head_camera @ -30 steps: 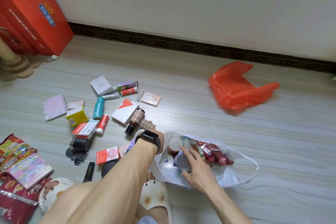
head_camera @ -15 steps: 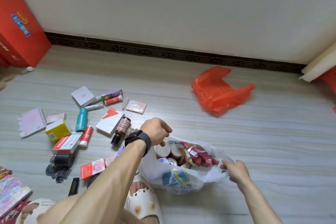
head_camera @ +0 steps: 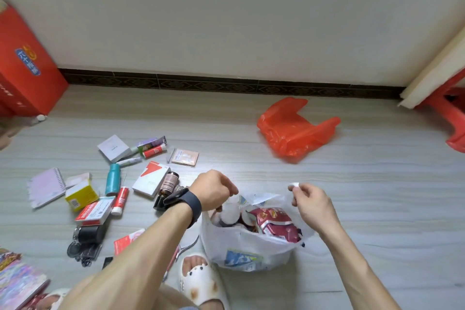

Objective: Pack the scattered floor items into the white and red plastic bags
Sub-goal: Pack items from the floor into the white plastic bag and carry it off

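Here, a person crouched on a pale plank floor [head_camera: 382, 211] holds the mouth of the white plastic bag [head_camera: 251, 246] wide at lower centre of the frame. The left hand [head_camera: 216, 191], a black watch [head_camera: 187, 202] on its wrist, is curled over the bag's left rim and grips the plastic there. The right hand [head_camera: 310, 200] pinches the bag's other handle between thumb and fingertips, just above the right rim.

Inside the bag a red snack packet [head_camera: 274, 221] lies beside a white-capped bottle [head_camera: 230, 211]. The red plastic bag [head_camera: 294, 131] lies crumpled near the skirting, right of centre, well apart from both hands.

Unpacked items are strewn across the left half:
- a brown bottle [head_camera: 169, 184] just beside the left wrist
- a red-and-white box [head_camera: 151, 178]
- a teal bottle [head_camera: 112, 178]
- a yellow box [head_camera: 81, 195]
- a white square box [head_camera: 114, 148]
- a sachet [head_camera: 185, 156]
- a spiral notebook [head_camera: 45, 187]

Colourful snack packets [head_camera: 17, 282] fill the lower left corner. A red carton [head_camera: 22, 70] stands against the wall at upper left. A white sandal [head_camera: 201, 282] shows at bottom centre, near the white bag.
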The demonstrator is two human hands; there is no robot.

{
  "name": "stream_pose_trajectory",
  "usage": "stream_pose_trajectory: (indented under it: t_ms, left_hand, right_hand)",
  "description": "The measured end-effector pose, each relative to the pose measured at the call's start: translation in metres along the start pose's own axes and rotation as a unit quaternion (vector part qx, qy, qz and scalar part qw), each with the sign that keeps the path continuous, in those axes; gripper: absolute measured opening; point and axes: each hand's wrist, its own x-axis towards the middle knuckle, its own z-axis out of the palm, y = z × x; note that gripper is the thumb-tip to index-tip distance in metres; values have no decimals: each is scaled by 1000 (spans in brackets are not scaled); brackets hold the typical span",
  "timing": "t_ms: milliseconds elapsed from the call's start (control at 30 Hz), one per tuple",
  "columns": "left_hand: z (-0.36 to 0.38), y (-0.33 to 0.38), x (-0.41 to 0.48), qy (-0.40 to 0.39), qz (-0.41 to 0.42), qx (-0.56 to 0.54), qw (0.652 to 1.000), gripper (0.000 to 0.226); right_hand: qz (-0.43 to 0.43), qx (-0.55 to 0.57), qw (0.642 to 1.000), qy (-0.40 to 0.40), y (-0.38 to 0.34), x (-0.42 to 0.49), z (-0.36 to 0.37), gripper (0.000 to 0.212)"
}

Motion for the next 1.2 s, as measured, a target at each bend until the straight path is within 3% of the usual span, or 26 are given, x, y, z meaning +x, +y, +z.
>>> stream_pose_trajectory:
  t_ms: [67,133,200,267,367,433,567,700,800,900,967,1067,1200]
  left_hand:
    - [4,-6,0,-8,-26,158,987,30]
    - [11,-12,1,3,-31,305,952,22]
    - [18,-18,3,16,-27,401,916,29]
    - [27,-22,4,23,-15,466,884,32]
    - [37,-24,9,11,9,529,848,38]
    - [39,-23,12,0,11,539,842,42]
    - [28,-21,9,-6,-6,494,870,46]
    - [18,-16,13,3,37,461,887,47]
    - [-3,-5,16,16,56,330,942,50]
    - [-45,-5,13,60,49,216,973,52]
    - [-80,-22,7,113,33,206,971,48]
    - [-140,-76,-21,172,-25,286,942,44]
    - [-200,-173,-75,172,-171,344,907,48]
  right_hand:
    - [16,-150,988,-33,7,-7,0,29]
    - [38,-258,965,-31,12,-15,2,32]
    - [47,-326,944,9,17,-24,8,59]
    - [0,-362,931,49,20,-32,17,80]
    - [-61,-433,898,-40,29,-33,33,68]
    - [-40,-468,876,-105,37,-25,38,63]
    - [-30,-468,868,-162,37,-13,31,76]
    - [-144,-450,879,-64,7,-16,28,55]
    - [-181,-443,878,1,-22,-18,36,51]
    - [-273,-351,895,46,-57,-19,55,41]
    - [-341,-284,894,57,-78,-18,73,39]
    - [-405,-211,890,-3,-117,-21,112,43]
    - [-477,-125,862,-119,-166,-19,172,43]
